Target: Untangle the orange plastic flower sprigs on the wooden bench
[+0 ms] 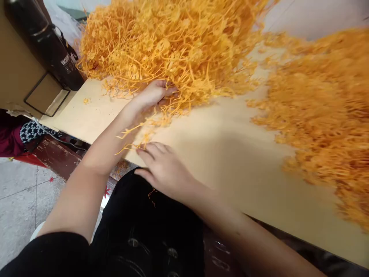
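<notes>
My left hand point(158, 92) reaches to the lower edge of a large heap of orange branching strands point(178, 46), thin and tangled like plastic sprigs. Its fingers are curled on some of them, and the fingertips are partly covered by the strands. Closer to me, my right hand point(167, 169) is at the table's front edge with its thumb apart from its fingers. Its fingertips touch a few loose orange strands point(147, 136) that trail between the two hands. Nothing is visible inside the right palm.
A second orange heap point(323, 107), blurred, spreads over the right of the pale tabletop point(219, 142). A black vacuum flask point(54, 54) stands at the back left beside a cardboard box point(17, 65). Another person's patterned sleeve point(30, 131) shows at far left.
</notes>
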A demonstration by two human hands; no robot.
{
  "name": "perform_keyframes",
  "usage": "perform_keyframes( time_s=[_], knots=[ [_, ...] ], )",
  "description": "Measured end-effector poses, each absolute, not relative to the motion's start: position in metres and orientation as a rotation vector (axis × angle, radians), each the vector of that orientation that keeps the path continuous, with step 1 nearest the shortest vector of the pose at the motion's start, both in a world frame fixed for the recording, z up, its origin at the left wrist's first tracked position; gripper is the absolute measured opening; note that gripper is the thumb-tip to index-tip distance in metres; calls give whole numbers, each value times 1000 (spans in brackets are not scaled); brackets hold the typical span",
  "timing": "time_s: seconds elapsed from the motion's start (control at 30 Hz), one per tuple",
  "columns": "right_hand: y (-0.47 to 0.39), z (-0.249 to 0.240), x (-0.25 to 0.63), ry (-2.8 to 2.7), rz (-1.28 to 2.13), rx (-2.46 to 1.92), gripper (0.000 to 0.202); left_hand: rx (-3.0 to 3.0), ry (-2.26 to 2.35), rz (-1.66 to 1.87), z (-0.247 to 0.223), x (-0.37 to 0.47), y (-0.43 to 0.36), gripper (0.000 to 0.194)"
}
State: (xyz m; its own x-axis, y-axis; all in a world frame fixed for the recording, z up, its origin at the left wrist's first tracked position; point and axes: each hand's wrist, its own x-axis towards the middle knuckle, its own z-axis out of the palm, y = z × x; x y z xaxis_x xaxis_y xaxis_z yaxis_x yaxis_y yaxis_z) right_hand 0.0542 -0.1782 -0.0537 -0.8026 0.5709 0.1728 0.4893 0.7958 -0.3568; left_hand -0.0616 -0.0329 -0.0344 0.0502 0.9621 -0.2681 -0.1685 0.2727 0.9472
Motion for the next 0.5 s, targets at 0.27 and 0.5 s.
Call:
perform_keyframes(
  time_s=[0.27, 0.5],
  knots=[
    [-145, -18, 59, -2794, 730, -706, 35, 1347, 1345, 851, -15, -114, -41, 26],
    [-91, -13, 136, -2171, 707, -1441, 19, 1274, 1622, 911, -18, -148, -43, 27]
  ],
)
